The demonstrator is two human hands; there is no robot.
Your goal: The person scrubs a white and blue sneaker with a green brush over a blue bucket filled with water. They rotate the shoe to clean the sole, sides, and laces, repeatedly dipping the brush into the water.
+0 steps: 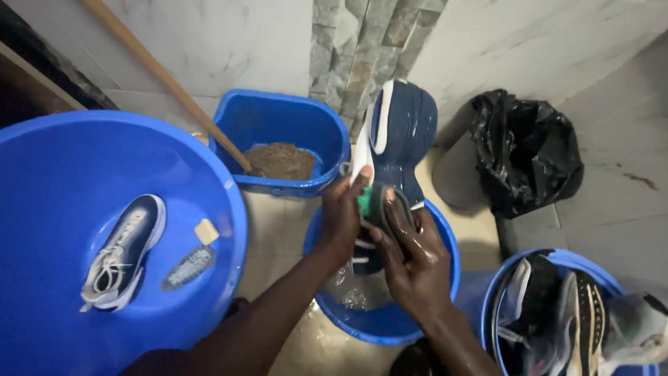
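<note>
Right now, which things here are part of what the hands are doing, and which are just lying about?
In use:
left hand gripping the navy shoe
right hand pressing the green scrub pad on the shoe
small blue basin below the hands

Lying about:
large blue tub with a sneaker, brush, soap bar
blue bucket with a wooden handle
black bag
shoe-filled bucket

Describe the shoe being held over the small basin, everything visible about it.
The navy sneaker is held upright, sole toward the camera, toe end up. The sole is dark blue with grooved tread and a white rim along its edge; it looks wet and rubbery. The left hand grips its lower side, while the right hand presses a green-edged scrub sponge against the heel area. It hangs above a small blue basin holding sudsy water.
</note>
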